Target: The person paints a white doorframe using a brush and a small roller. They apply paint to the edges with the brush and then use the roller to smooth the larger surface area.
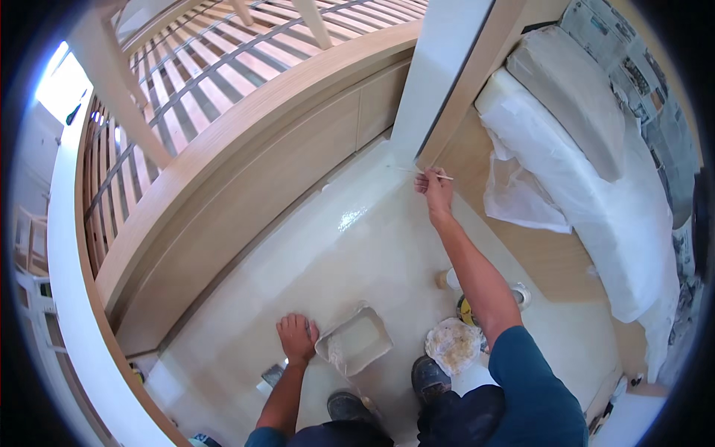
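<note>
Teal sleeve (530, 384) closest. Pinching thin stick (446, 177) with right hand (434, 190), near foot of white post (439, 82). Left hand (298, 339) beside tray (334, 356), fingers together, thumb apart. Could jolt tray by shifting left hand.

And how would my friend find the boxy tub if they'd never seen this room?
Start at the big slatted wooden bed, then look down to the pale floor in front. Just right of the person's left hand sits the tub. It's four-sided, unlike the roundish, crumpled whitish thing farther right.
</note>
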A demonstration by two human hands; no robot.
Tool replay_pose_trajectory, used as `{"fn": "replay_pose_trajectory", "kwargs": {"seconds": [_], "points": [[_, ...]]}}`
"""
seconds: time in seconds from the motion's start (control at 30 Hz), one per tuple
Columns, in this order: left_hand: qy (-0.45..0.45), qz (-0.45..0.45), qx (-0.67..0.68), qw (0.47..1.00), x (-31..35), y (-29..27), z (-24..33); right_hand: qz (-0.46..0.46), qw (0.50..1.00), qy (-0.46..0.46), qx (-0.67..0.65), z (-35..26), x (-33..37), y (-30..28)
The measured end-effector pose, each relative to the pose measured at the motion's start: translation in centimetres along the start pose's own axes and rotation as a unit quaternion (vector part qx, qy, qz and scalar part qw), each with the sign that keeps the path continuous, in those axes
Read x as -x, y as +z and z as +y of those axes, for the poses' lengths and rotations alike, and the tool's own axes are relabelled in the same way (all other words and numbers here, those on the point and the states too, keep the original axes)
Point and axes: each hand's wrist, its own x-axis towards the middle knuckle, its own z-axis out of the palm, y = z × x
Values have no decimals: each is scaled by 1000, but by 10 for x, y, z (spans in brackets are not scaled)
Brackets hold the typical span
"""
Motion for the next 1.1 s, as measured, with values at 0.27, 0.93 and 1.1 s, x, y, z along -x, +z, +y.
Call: {"fn": "replay_pose_trajectory", "kwargs": {"seconds": [0.27,0.93,1.1], "points": [[-14,-36,-13,999,-6,6,4,-5,964,-207,166,29,-48,13],[-25,-43,-26,998,-2,10,-3,18,928,-258,268,41,-82,39],[-28,-41,-32,998,0,7,-6,6,937,-229,265,36,-70,46]]}}
